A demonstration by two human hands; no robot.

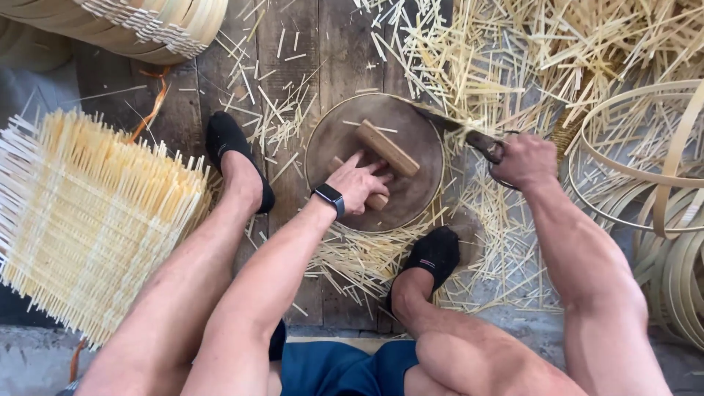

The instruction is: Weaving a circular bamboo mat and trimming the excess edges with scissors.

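Wooden round block leaves bare rim around the left hand, open-fingered on a pale flat stick; right hand grips a blurred knife.

Under the left hand a round block sits on the floor, two wooden pieces on it. Right of that hand, the right hand grips what seems a knife. A woven mat lies far left; hoops lie right of the right hand.
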